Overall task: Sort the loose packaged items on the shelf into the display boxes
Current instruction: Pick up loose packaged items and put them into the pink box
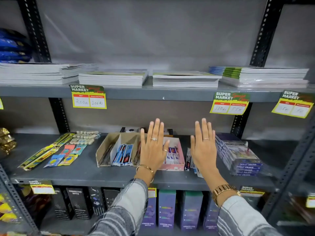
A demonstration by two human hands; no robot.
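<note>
Both hands hover flat, fingers spread, holding nothing, at the frame's centre above the grey shelf (81, 169). The left hand (154, 147) covers part of the pink box (177, 165) and the edge of the cardboard box (104, 150). The right hand (203, 147) sits over loose packets (188, 159) just right of the pink box. More packets (68, 155) lie at left; notebooks (112, 78) fill the upper shelf.

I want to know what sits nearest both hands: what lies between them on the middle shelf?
In the head view, between the left hand and the right hand lies the pink display box holding packets, then a strip of bare shelf.
</note>
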